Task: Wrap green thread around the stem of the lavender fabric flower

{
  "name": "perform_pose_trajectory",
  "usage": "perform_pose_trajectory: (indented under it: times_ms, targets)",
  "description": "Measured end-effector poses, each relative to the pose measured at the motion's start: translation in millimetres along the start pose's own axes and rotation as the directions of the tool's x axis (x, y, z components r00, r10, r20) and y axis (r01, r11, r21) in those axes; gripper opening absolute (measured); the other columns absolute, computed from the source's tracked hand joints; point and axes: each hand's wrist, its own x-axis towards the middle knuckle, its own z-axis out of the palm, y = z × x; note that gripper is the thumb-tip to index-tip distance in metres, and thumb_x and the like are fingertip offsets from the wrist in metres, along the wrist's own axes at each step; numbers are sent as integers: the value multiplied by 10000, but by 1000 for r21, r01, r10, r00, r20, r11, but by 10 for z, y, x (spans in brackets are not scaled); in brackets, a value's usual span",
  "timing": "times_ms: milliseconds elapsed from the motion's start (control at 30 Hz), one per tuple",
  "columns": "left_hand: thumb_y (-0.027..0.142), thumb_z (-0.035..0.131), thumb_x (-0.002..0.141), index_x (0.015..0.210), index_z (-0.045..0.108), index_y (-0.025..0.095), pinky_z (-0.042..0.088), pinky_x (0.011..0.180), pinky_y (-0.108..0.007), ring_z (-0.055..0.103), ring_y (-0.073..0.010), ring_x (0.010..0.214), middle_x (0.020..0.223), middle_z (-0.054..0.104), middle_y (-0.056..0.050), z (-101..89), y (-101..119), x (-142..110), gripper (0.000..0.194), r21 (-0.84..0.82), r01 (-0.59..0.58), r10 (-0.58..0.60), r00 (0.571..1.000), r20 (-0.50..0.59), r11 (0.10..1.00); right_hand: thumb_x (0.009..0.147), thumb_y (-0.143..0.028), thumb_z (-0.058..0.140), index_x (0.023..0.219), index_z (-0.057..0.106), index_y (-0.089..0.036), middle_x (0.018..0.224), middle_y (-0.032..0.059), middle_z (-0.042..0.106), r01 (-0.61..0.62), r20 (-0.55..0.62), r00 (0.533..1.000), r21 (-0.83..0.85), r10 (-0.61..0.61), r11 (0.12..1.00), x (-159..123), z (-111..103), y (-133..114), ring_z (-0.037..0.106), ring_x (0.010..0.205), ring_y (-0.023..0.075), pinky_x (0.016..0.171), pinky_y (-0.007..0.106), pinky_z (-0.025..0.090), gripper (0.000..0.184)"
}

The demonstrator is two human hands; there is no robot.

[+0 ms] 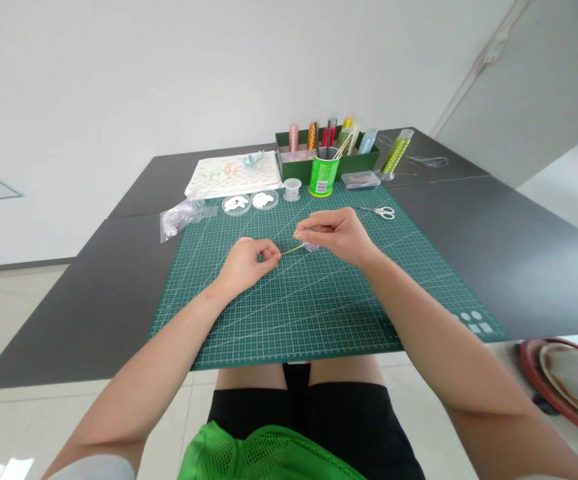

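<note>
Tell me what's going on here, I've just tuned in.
A person is working bare-handed over a green mat. The left hand pinches a thin yellow-green strand that runs toward a small purple piece. The right hand is pinched closed beside that piece; what it grips is too small to tell. The scissors lie unused beyond the right hand, and the can stands at the back.

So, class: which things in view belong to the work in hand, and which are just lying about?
Seemingly in the work:
- strand, pinched in the left hand
- lilac piece, by the right hand
- mat, beneath

Apparently lying about:
- scissors
- can
- box
- tub
- bag
- papers
</note>
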Motion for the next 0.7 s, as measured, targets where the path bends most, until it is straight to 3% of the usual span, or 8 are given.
perform_pose_trajectory:
  times_ms: [267,467,700]
  targets:
    - [225,684,907,802,720,217,476,958,-370,697,-141,683,676,746,61,84,176,-81,111,-194,-170,208,959,192,966,819,-293,816,806,825,-156,563,-54,436,-4,-31,1000,-31,3,1000,25,-51,26,288,525,67,497,265,250,139]
    - [280,697,932,781,723,205,524,764,-269,717,-138,711,703,771,21,25,308,-137,171,-432,-83,215,940,266,898,816,-336,809,830,827,-149,547,-56,409,-75,-1,997,-63,75,995,27,-37,125,293,525,72,497,262,242,188]
    - [285,717,897,796,727,196,543,713,-263,699,-133,654,685,754,10,-40,280,-143,135,-551,-22,152,970,192,834,801,-403,785,853,821,-130,517,-60,401,-207,-5,978,-105,208,973,37,-1,316,258,515,74,500,267,217,280]
